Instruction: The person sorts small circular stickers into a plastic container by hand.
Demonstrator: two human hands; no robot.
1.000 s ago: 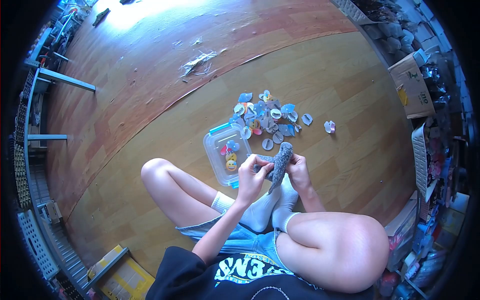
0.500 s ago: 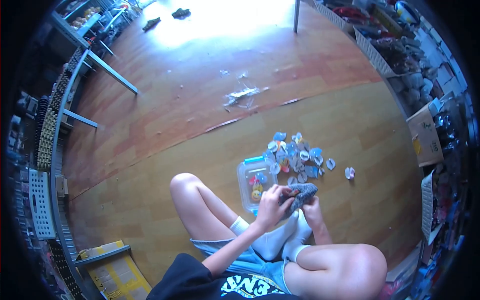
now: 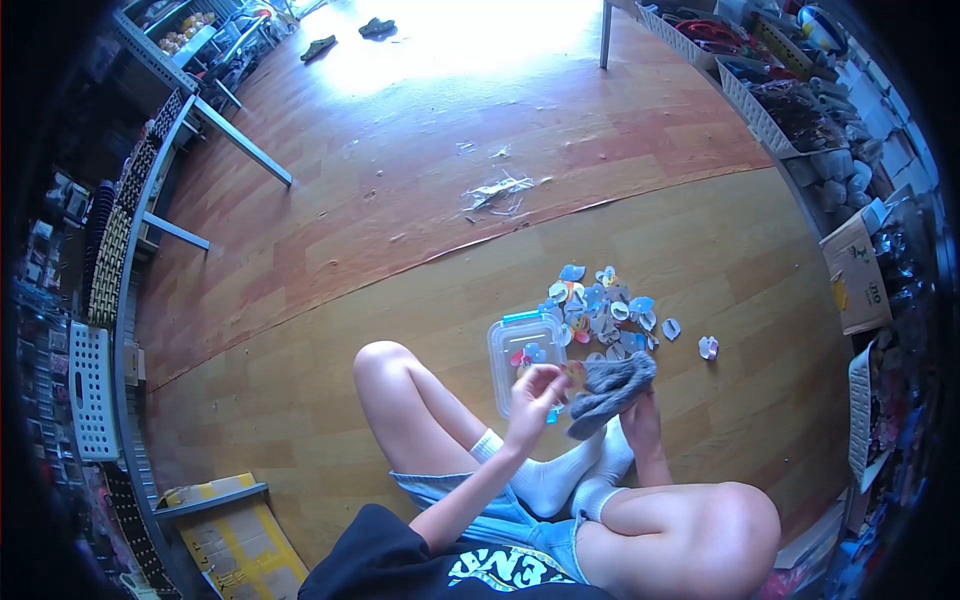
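Observation:
My left hand (image 3: 538, 393) pinches a small orange-and-yellow flat piece (image 3: 574, 375), its print too blurred to make out. On the right, my right hand (image 3: 642, 418) grips a fuzzy grey cloth (image 3: 612, 390), which hangs folded over the fingers. The small piece is right beside the cloth's left edge. Below and behind my left hand stands a clear plastic box (image 3: 499, 350) with blue clips, holding several colourful pieces. A loose pile of small flat pieces (image 3: 604, 312), many grey-backed or blue, lies just beyond the cloth.
A lone pinkish piece (image 3: 708, 348) lies right of the pile. Clear plastic scraps (image 3: 498, 192) are on the floor ahead. Shelves with goods line both sides, with a white basket (image 3: 92, 390) at left and a cardboard box (image 3: 856, 270) at right. My bent legs frame the space.
My left hand has drawn away leftward from the cloth with the small piece in its fingers. The grey cloth now hangs more spread out from my right hand. The view has shifted slightly.

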